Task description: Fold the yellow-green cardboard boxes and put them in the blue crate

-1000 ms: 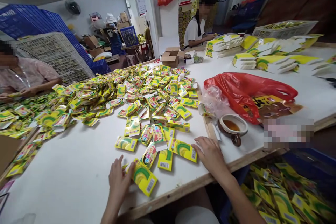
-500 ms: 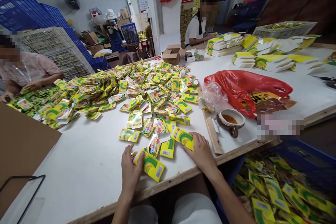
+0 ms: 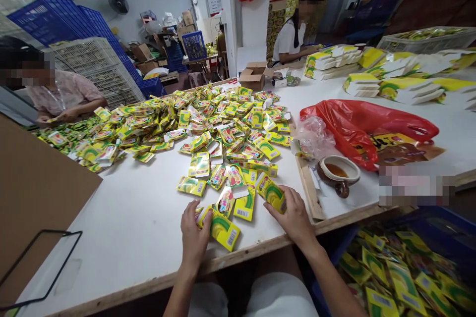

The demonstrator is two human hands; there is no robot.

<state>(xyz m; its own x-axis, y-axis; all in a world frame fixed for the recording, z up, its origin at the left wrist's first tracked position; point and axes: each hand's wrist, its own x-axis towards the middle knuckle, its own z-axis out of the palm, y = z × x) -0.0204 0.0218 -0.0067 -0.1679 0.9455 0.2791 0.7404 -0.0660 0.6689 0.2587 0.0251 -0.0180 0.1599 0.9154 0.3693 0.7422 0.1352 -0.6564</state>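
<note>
Pinching a yellow carton (image 3: 224, 231) with left hand (image 3: 194, 232), another carton (image 3: 270, 192) with right hand (image 3: 294, 214)

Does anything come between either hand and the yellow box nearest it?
Nothing visible: the left hand touches one box directly, and the right hand has another yellow box between thumb and fingers.

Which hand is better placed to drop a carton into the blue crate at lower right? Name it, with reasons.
Likely the right hand: it grips a yellow carton, and its forearm is nearer the blue crate. The left hand, on another carton, is farther off.
</note>
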